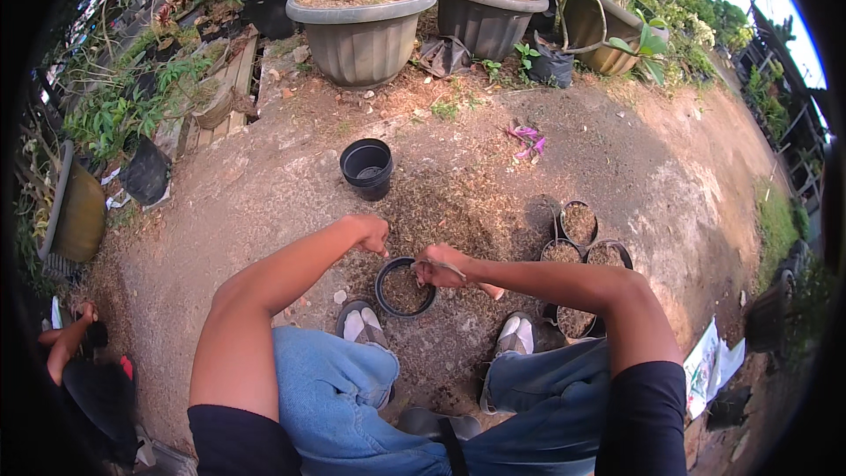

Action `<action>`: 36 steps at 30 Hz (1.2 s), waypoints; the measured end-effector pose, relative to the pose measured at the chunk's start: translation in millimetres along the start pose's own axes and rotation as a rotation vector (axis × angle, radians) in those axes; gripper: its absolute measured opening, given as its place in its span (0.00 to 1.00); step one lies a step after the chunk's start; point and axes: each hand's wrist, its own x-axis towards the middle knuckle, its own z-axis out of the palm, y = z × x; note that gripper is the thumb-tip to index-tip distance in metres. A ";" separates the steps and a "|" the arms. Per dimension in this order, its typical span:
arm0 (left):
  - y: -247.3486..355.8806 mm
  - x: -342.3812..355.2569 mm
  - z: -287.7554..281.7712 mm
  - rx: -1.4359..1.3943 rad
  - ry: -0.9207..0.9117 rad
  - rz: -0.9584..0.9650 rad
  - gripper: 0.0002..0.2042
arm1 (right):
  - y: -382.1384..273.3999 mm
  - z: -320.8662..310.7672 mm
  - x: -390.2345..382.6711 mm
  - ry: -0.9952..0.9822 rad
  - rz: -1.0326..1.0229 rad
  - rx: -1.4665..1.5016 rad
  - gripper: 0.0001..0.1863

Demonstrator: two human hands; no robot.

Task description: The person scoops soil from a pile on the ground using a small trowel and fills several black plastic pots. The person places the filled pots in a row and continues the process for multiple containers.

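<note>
A round black pot point(404, 289) filled with brown soil mix stands on the ground between my feet. My right hand point(443, 264) is curled at its right rim, fingers over the soil. A short pale wooden handle point(493, 291) juts out beneath that wrist; its other end is hidden by the hand, which seems to grip it. Just above the pot's far left rim hangs my left hand point(372, 234), its fingers curled downward; whatever they may hold is too small to tell. Farther ahead, an unfilled-looking black pot point(367, 167) stands upright on the dirt.
Several filled black pots point(579, 223) cluster by my right knee. Large planters point(361, 35) line the far side. A purple plant piece point(527, 140) lies on the ground. White printed sheets point(710, 366) rest at the right. Another person's arm point(70, 344) shows at the left edge.
</note>
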 end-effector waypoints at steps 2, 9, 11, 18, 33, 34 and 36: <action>4.7 -6.7 -12.2 -0.128 -0.043 0.019 0.15 | -1.4 0.1 12.9 0.022 0.021 -0.146 0.06; -4.2 0.3 0.6 -0.352 -0.179 0.031 0.10 | -21.9 15.3 21.4 0.040 0.060 -0.112 0.06; 0.1 2.8 4.1 -0.388 -0.181 0.068 0.09 | -21.4 19.9 20.5 0.052 0.088 -0.119 0.07; -9.0 9.3 25.6 -0.436 -0.141 0.162 0.10 | -25.6 36.3 18.4 0.071 0.142 -0.151 0.11; -4.8 -5.0 18.7 -0.097 0.014 0.165 0.21 | -21.2 27.2 23.2 0.129 0.138 -0.138 0.06; -3.9 -3.0 18.0 -0.088 0.005 0.161 0.21 | -20.4 28.4 23.8 0.144 0.099 -0.197 0.06; -3.7 2.7 15.9 -0.067 -0.015 0.156 0.21 | -17.7 29.9 27.4 0.103 0.045 -0.273 0.06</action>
